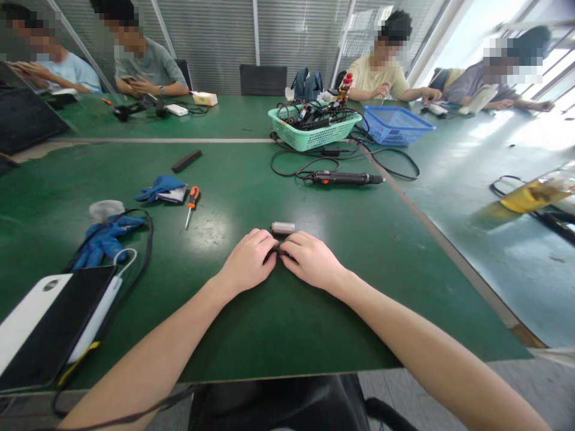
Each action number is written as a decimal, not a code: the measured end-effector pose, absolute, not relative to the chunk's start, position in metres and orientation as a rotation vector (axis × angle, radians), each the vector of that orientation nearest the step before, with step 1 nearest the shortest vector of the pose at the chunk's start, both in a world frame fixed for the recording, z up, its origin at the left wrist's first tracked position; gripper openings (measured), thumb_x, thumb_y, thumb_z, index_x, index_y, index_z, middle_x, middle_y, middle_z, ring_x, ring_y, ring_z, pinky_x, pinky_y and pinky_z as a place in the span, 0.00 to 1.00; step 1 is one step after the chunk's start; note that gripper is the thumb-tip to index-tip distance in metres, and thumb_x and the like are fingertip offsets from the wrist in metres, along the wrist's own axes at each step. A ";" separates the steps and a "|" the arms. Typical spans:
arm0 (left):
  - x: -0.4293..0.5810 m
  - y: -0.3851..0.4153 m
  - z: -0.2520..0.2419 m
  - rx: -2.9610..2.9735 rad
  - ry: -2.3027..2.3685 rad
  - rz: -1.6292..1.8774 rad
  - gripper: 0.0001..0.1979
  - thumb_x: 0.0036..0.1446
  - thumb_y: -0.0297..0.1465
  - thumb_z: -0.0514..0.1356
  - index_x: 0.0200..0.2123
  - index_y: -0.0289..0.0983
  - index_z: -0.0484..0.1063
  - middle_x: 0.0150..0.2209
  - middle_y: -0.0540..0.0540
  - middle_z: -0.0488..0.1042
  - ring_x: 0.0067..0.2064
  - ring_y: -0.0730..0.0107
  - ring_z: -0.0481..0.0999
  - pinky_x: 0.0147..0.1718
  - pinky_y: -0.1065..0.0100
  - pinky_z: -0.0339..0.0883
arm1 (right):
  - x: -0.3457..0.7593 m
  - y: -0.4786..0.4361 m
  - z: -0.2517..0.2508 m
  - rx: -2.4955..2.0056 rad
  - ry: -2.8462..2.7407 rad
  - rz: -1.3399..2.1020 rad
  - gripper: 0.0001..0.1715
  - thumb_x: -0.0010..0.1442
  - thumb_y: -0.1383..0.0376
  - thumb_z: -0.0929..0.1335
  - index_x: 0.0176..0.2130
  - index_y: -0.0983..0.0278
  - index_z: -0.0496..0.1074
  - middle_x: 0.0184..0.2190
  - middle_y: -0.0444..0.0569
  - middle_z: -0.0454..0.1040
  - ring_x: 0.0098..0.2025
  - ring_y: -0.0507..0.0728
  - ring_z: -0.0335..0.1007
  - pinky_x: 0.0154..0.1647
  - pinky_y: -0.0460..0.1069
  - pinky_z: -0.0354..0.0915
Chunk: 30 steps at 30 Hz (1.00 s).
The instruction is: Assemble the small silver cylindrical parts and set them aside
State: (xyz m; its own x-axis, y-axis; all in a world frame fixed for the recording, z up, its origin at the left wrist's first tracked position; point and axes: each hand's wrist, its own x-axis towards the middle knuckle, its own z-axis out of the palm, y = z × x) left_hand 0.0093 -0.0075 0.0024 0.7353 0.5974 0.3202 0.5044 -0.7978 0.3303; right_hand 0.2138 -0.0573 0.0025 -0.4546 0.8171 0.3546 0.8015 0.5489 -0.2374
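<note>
My left hand (250, 258) and my right hand (311, 258) meet over the green table (287, 335), fingertips nearly touching. Both are closed around a small black piece (281, 253), mostly covered by the fingers, so its kind does not show. Just beyond the fingertips a short silvery metal cylinder (283, 228) lies on its side on the tabletop. A screwdriver (192, 203) with an orange and black handle rests farther off to the left. Beyond my right hand lies a black electric screwdriver (344, 178) with its cable.
Blue gloves (101, 240), a phone (54, 323) and a white power bank with a cable are at left. A green basket (303, 137) of tools and a blue basket (398, 129) stand farther back. A bottle of yellow liquid (534, 194) is at right. Several people sit around.
</note>
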 end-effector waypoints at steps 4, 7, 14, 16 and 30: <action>0.009 -0.007 0.002 2.719 0.874 0.605 0.07 0.64 0.25 0.57 0.43 0.37 0.73 0.44 0.43 0.73 0.49 0.58 0.71 0.51 0.55 0.70 | 0.214 -0.057 0.002 -1.302 -2.366 0.051 0.09 0.70 0.65 0.66 0.42 0.65 0.76 0.39 0.53 0.76 0.45 0.60 0.72 0.50 0.55 0.70; 0.009 -0.007 0.003 2.724 0.872 0.596 0.06 0.65 0.25 0.56 0.43 0.36 0.73 0.44 0.43 0.73 0.49 0.58 0.71 0.51 0.55 0.70 | 0.214 -0.056 0.002 -1.285 -2.372 0.055 0.09 0.70 0.65 0.66 0.42 0.65 0.76 0.40 0.53 0.77 0.45 0.61 0.72 0.50 0.56 0.70; 0.009 -0.007 0.002 2.727 0.869 0.592 0.07 0.65 0.24 0.56 0.43 0.36 0.73 0.43 0.43 0.73 0.48 0.58 0.71 0.50 0.56 0.70 | 0.215 -0.057 0.002 -1.225 -2.384 0.083 0.09 0.70 0.65 0.66 0.42 0.65 0.77 0.41 0.53 0.77 0.46 0.61 0.72 0.51 0.56 0.71; 0.009 -0.007 0.001 2.723 0.867 0.605 0.07 0.65 0.24 0.56 0.42 0.37 0.73 0.43 0.43 0.73 0.48 0.58 0.71 0.50 0.55 0.70 | 0.215 -0.057 0.002 -1.213 -2.394 0.079 0.10 0.70 0.65 0.66 0.41 0.65 0.77 0.40 0.53 0.77 0.45 0.61 0.72 0.51 0.56 0.71; 0.009 -0.007 0.001 2.727 0.867 0.600 0.07 0.65 0.24 0.56 0.42 0.37 0.73 0.43 0.43 0.73 0.48 0.58 0.71 0.50 0.56 0.69 | 0.214 -0.058 0.003 -1.163 -2.375 0.091 0.09 0.70 0.66 0.65 0.41 0.64 0.76 0.40 0.53 0.77 0.45 0.60 0.72 0.50 0.56 0.71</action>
State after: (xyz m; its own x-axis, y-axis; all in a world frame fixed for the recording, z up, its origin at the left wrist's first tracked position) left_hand 0.0093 -0.0068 0.0008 0.7427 0.5913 0.3144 0.5025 -0.8023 0.3221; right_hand 0.2145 -0.0578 0.0026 -0.5163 0.7579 0.3988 0.7253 0.6346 -0.2670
